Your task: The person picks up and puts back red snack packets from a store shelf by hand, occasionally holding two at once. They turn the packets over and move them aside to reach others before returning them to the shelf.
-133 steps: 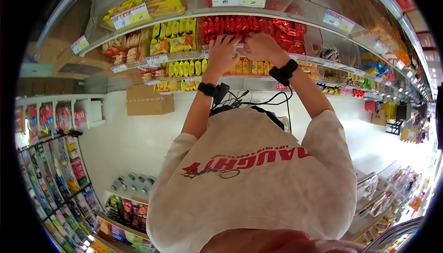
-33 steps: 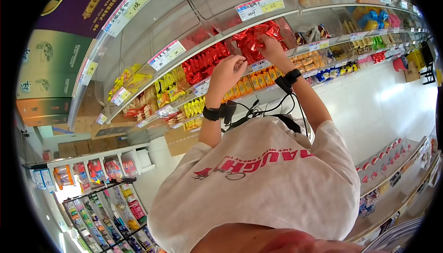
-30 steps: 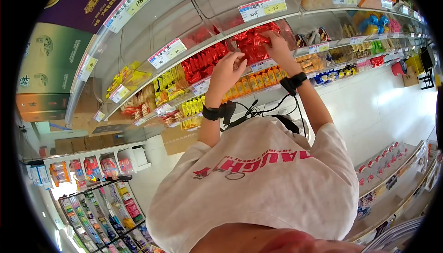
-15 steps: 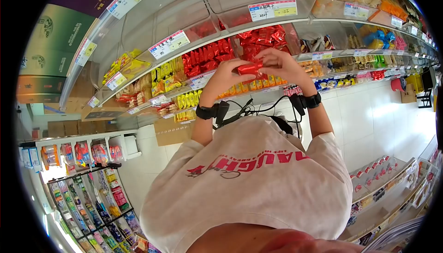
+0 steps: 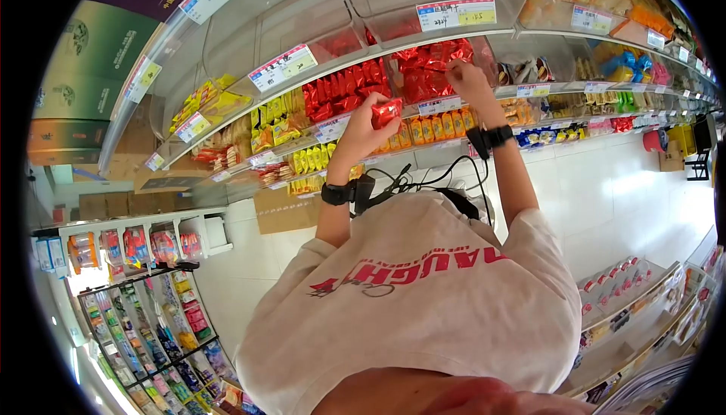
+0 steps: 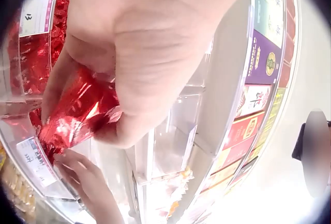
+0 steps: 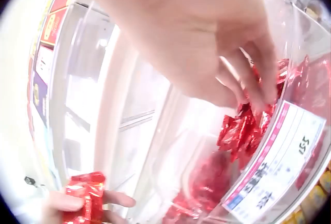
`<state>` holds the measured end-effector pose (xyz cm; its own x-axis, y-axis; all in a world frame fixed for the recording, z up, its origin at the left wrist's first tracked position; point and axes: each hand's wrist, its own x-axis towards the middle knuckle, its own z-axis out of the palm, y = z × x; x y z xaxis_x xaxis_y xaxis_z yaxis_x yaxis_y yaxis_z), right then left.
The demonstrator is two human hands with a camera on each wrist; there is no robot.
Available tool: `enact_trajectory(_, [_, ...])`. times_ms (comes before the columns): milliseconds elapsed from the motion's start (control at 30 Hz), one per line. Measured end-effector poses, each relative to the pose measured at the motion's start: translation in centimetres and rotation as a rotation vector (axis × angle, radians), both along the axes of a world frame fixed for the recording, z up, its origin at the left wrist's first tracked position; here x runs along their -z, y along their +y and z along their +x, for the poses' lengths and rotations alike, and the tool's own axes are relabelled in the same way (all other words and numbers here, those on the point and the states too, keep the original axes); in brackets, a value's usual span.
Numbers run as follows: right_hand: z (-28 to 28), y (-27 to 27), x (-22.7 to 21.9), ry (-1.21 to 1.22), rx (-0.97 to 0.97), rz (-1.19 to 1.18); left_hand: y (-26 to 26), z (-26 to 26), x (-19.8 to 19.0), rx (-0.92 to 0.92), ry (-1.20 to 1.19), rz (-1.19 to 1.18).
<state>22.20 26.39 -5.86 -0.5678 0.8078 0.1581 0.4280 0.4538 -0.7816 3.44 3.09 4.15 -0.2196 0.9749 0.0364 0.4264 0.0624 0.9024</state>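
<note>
Shiny red packet [image 5: 389, 115], held outside bin [image 5: 485, 59], red packets [image 5: 423, 82] heaped inside

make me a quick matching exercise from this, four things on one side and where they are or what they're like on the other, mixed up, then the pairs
Column one
1. left hand
2. right hand
3. row of orange packets
4. light T-shirt

Column two
A. stocked one level below the loose red foil packets
B. printed with pinkish-red lettering
C. holding a single red foil packet
D. fingers in among the loose red foil packets

Pairs: 1-C, 2-D, 3-A, 4-B
</note>
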Motion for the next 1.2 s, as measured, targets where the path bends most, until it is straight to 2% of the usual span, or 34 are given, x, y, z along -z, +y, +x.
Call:
enact_trajectory(33, [-0.2,0.1,0.4,-0.098,-0.016,-0.006,0.2,0.0,0.2,-0.001,-0.032,0.032])
enact_trajectory(100, [-0.8,0.5,1.0,-0.296,-0.057,-0.011,0.5,0.6,0.1,-0.034,-0.247,0.117])
enact_trajectory(133, [-1.3,0.8,1.8,-0.287,-0.039,-0.008,0.5,1.0,0.1,-0.055,-0.354,0.16])
enact_trajectory(267, [-3.7,2.5,6.7,-0.233,-0.023,0.034,0.4,1.7,0.2,-0.164,-0.428,0.327])
enact_trajectory(400, [-4.3,2.2,6.3,-0.345,0.027,0.026,0.1,2.0,-0.8,-0.264,-0.422,0.332])
enact_trajectory(500, [-3.7,1.2,6.0,-0.312,0.08,0.228,0.0,1.6,-0.5,-0.26,-0.535,0.325])
enact_trajectory(600, [-2.8,1.6,4.7,-0.367,-0.093,0.196,0.7,0.8,1.3,-0.296,-0.586,0.351])
enact_trajectory(667, [-2.2,1.4,3.7,-0.225,-0.081,0.201,0.9,0.4,2.3,-0.298,-0.596,0.356])
enact_trajectory(733, [-1.3,0.9,2.3,-0.065,-0.048,0.21,0.8,1.1,0.9,-0.249,-0.627,0.342])
enact_trajectory(800, [-0.5,-0.5,0.6,0.113,-0.001,0.218,1.0,0.5,1.4,-0.242,-0.675,0.289])
enact_trajectory(833, [-0.2,-1.3,-0.9,0.159,0.015,0.106,1.1,0.4,1.3,-0.239,-0.698,0.265])
enact_trajectory(900, [0.3,-2.9,-4.0,0.255,0.049,-0.121,1.3,1.6,0.4,-0.347,-0.59,0.316])
enact_trajectory(1000, [0.5,-5.8,-7.1,0.653,-0.109,-0.549,2.1,1.2,1.7,-0.4,-0.585,0.343])
enact_trajectory(1067, [-0.5,-7.3,-7.3,0.716,-0.174,-0.597,2.9,1.0,3.1,-0.47,-0.556,0.333])
enact_trajectory(1100, [-1.1,-8.0,-7.2,0.748,-0.205,-0.623,2.8,1.4,2.5,-0.446,-0.598,0.302])
enact_trajectory(1200, [-2.6,-9.2,-6.9,0.643,-0.321,-0.647,4.0,2.0,2.7,-0.348,-0.77,0.406])
